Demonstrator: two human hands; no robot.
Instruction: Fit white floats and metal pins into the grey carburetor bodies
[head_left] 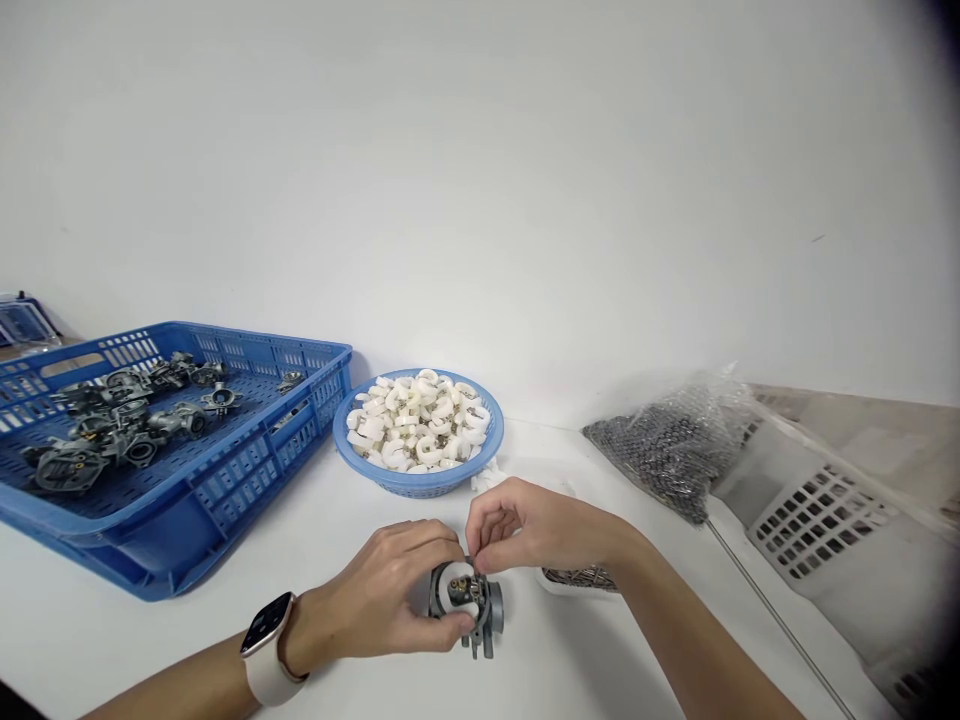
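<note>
The left hand [397, 585] clamped a metal part [496, 606], white ring [445, 588] already inside; the right hand [534, 527] pinched together at one o'clock, work apparently unfinished.

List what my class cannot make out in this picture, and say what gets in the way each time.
All in the head view:
- Whether the right hand pinches something: too small, covered by its own fingers.
- The near-left side of the metal part: behind the left hand.
- The small tray's right end: behind the right forearm.
- The blue crate's left end: cut off by the left edge.
- The watch's readout: too small.
</note>
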